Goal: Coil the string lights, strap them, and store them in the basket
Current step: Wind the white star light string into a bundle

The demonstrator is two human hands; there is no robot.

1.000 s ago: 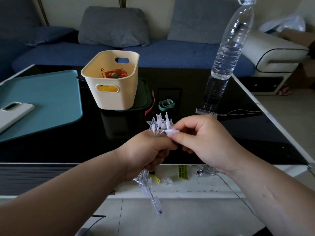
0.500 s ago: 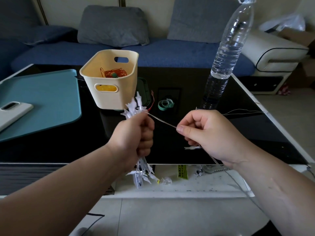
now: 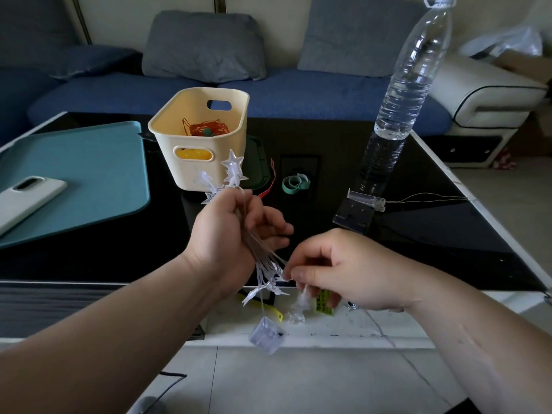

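Observation:
My left hand (image 3: 230,231) grips a bundle of clear star string lights (image 3: 234,170), with stars poking out above the fist and wire loops and more stars hanging below it. A small clear battery box (image 3: 266,337) dangles under the bundle. My right hand (image 3: 337,270) pinches the wire just below and right of the left hand, at the table's front edge. The cream basket (image 3: 206,162) stands behind the hands with an orange wire coil (image 3: 209,128) inside. A green strap (image 3: 295,183) lies curled on the black table to the basket's right.
A tall water bottle (image 3: 400,94) stands at the right with a second clear light box (image 3: 366,200) and thin wires at its foot. A teal mat (image 3: 74,177) with a white phone (image 3: 27,198) lies on the left. A blue sofa (image 3: 268,91) runs behind the black table (image 3: 448,249).
My right hand has dropped from beside the left fist to below it, bringing the wire down along the bundle. The left hand has turned, and the battery box now dangles in view.

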